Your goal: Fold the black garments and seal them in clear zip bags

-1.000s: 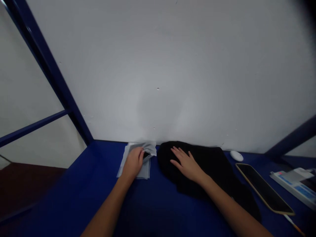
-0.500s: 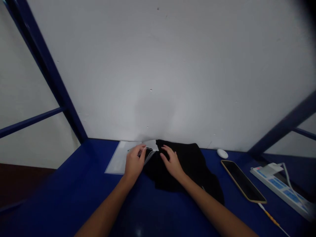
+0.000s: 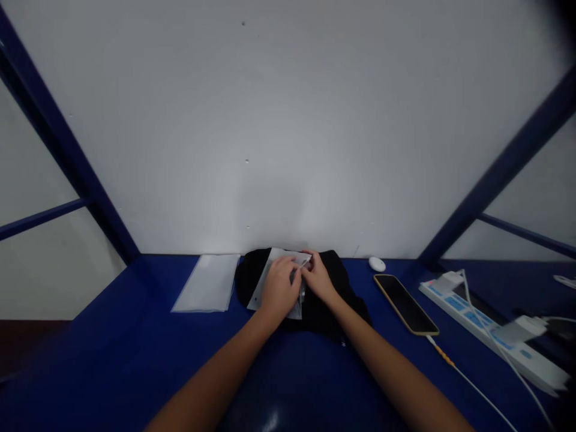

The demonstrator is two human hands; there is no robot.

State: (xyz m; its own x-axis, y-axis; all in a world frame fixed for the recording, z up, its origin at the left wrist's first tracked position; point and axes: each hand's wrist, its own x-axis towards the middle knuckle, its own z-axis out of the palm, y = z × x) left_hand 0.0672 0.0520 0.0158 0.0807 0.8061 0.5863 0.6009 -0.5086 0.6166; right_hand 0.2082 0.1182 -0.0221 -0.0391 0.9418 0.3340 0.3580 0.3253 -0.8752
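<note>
A folded black garment (image 3: 336,276) lies on the blue tabletop against the wall. On top of it is a translucent plastic bag (image 3: 257,296), partly covered by my fingers. My left hand (image 3: 281,287) rests over the bag, its thumb and fingers closed on the upper edge. Close by on the right, my right hand (image 3: 317,278) pinches the same edge, fingertips near those of the left. How far the bag is open cannot be made out. Left of the garment, flat on the table, are more translucent plastic bags (image 3: 207,284).
To the right lie a small white oval case (image 3: 377,264), a phone (image 3: 405,305) with a charging cable (image 3: 443,355), and a white power strip (image 3: 481,327) with plugs in it. A pale wall (image 3: 288,120) rises behind the table (image 3: 135,348), between blue frame posts (image 3: 108,222).
My hands have brought the plastic bag from the garment's left side onto its top. Both hands now meet at the bag's edge; the right was open before. The view has shifted right.
</note>
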